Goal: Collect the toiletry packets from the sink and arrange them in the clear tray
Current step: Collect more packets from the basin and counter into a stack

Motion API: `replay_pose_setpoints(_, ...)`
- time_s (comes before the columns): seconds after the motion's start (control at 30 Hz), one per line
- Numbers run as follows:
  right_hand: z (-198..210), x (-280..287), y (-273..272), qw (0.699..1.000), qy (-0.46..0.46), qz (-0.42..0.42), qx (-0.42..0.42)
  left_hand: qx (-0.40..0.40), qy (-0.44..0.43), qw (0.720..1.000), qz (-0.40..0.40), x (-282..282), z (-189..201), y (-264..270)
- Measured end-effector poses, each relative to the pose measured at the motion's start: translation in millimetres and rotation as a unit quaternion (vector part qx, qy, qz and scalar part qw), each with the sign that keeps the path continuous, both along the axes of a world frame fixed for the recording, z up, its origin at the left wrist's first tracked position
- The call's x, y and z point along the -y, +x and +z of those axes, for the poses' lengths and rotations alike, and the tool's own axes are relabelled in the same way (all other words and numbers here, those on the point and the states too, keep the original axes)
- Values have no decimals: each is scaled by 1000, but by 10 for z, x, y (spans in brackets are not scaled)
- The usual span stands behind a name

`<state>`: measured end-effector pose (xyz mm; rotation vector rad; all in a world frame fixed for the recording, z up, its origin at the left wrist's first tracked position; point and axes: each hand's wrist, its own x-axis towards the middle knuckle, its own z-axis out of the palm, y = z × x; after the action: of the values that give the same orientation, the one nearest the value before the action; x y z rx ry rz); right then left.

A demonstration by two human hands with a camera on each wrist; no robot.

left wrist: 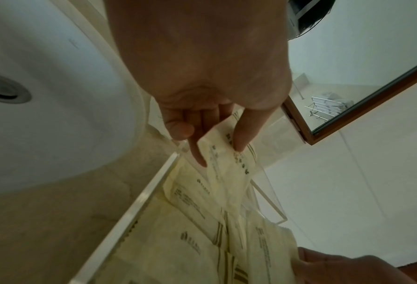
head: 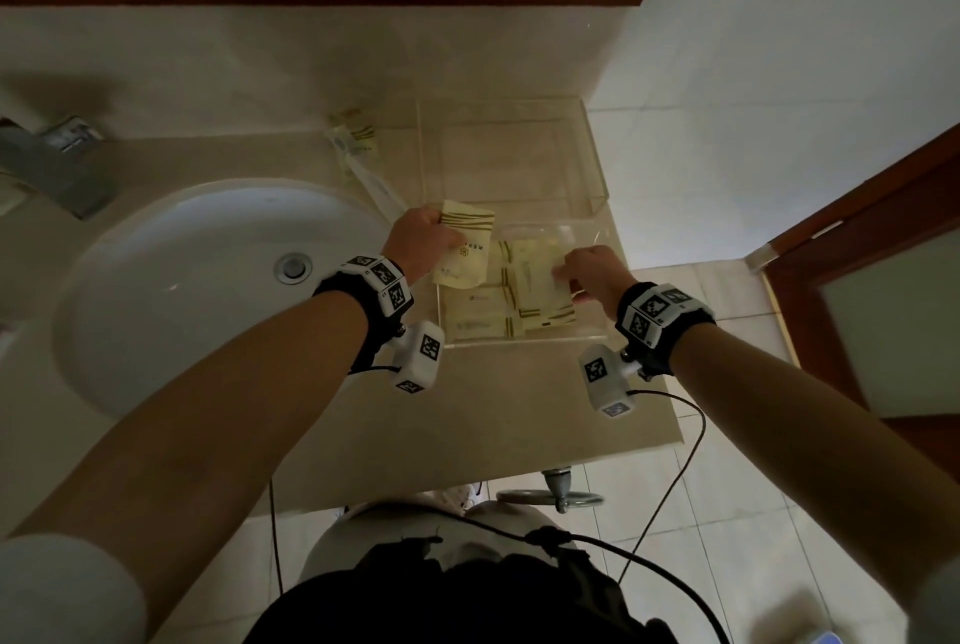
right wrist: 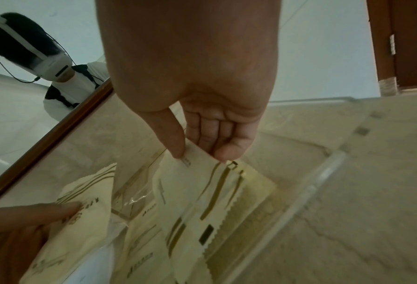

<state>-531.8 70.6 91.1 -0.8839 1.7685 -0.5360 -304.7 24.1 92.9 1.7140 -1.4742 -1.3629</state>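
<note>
Toiletry packets (head: 511,303) are lying in the clear tray (head: 524,339) between my hands, while my left hand (head: 418,240) is pinching one packet (head: 465,248) over its near-left corner and my right hand (head: 592,274) is pinching another (right wrist: 202,192).

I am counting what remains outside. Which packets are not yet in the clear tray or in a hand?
The packets on the counter behind the sink, left of the clear tray.

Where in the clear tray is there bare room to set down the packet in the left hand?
The far section of the clear tray, beyond the divider, looks bare. The near section is crowded with overlapping packets, where the right hand pinches one. The left hand holds its packet over the near-left corner.
</note>
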Motion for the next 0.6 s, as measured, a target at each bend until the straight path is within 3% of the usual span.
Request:
replay_pose_setpoints(0.13,12,-2,83,999,-4,46,6,0,-5,1000,0,-15,-1,2)
replay_pose_setpoints(0.33,1,101,325,982,-18,179,-61,20,-6,1000,8,-42,-18,169)
replay_pose_setpoints(0.6,3,131,554,971,-2,229,-68,24,-11,999,36,-47,-13,420)
